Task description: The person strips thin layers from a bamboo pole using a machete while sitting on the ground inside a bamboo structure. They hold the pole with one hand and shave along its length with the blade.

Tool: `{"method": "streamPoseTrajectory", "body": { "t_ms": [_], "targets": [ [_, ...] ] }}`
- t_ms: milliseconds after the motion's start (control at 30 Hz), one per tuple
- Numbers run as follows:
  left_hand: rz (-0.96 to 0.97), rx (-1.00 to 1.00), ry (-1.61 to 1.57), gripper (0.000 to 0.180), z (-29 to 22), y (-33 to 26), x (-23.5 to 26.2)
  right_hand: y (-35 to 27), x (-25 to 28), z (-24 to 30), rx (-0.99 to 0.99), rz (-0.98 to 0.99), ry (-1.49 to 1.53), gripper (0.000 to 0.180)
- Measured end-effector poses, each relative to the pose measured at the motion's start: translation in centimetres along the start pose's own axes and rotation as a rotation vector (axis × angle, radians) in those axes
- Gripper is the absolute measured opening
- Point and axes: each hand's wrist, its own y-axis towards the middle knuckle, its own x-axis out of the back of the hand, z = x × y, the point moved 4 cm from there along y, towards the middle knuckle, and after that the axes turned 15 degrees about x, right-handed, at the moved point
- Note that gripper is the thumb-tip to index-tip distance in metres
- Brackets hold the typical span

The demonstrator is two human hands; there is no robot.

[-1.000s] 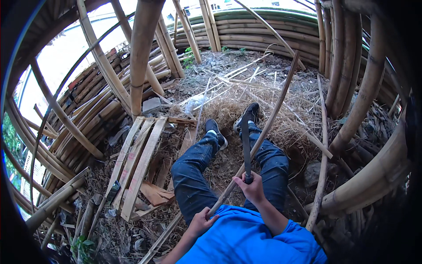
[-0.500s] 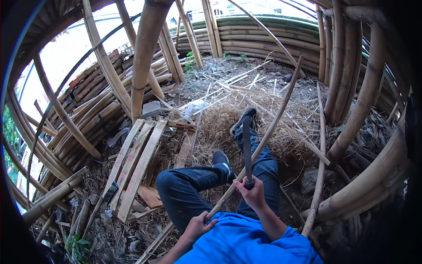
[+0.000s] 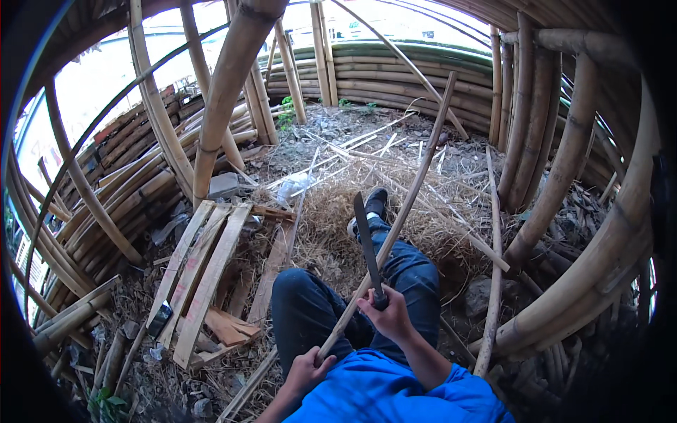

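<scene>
The left hand has its grip closed around the lower part of a long wooden strip, which slants up to the right above the bent legs. The right hand holds a long knife by its handle, the dark blade pointing upward and crossing the strip. Pale boards lie left of the legs, near dry straw on the ground.

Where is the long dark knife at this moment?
In the head view, the knife is just right of centre, its handle in the right hand and its blade crossing the long strip.
</scene>
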Motion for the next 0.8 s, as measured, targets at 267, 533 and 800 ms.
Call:
{"method": "streamPoseTrajectory", "body": {
  "t_ms": [267,533,800],
  "targets": [
    [0.056,0.033,-0.001,0.043,-1.5,-0.4,-0.2,-0.9,1.2,1.1,0.007,-0.014,-0.037,0.027],
    [0.058,0.069,0.014,0.043,0.1,-0.6,-0.9,-1.7,1.1,0.1,-0.042,0.024,-0.058,0.026],
    [0.076,0.081,0.043,0.043,-0.1,-0.3,-1.3,-1.9,1.7,-0.6,-0.095,-0.001,-0.045,0.024]
  ]
}}
